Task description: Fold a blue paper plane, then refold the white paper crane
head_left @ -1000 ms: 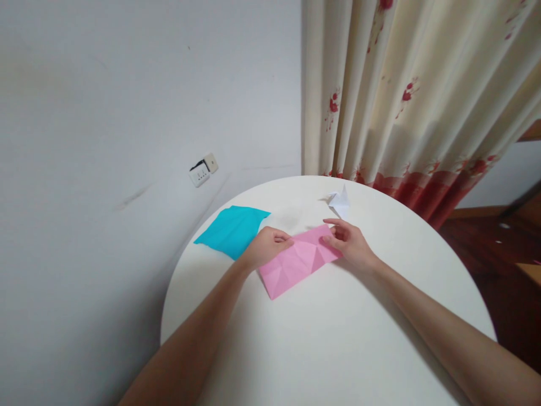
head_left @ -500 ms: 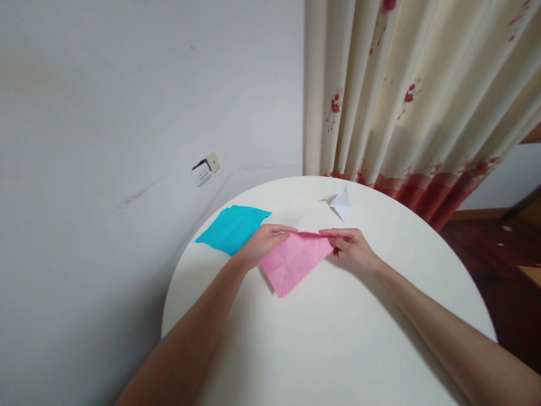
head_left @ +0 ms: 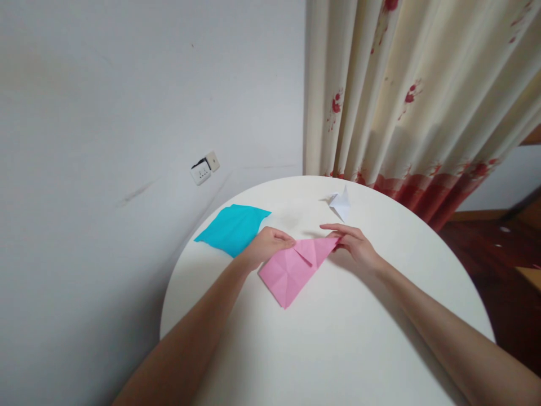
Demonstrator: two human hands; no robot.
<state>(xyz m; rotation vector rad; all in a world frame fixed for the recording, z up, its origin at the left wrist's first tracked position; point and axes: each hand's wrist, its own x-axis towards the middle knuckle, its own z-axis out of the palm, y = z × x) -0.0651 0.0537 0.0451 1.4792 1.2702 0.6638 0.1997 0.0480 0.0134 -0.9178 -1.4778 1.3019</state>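
Note:
A creased, partly folded sheet of pink paper (head_left: 287, 276) is held between my hands, its lowest corner pointing toward me. My left hand (head_left: 270, 244) pinches its upper left edge. At the paper's right corner, my right hand (head_left: 353, 241) grips it between thumb and fingers, with the index finger stretched out above. A small folded flap shows on the paper's upper face near the left fingertips. Beyond my left hand lies crumpled blue paper (head_left: 234, 226). A white folded paper crane (head_left: 340, 204) stands farther back, past my right hand.
Everything rests on a round white table (head_left: 329, 338). A wall with a power socket (head_left: 201, 172) runs along the left. Behind the table at the right hangs a cream curtain (head_left: 393, 101) with red flowers.
The pink paper has tipped toward me and shifted slightly nearer, and a folded flap now shows on top. My right index finger has lifted off its edge.

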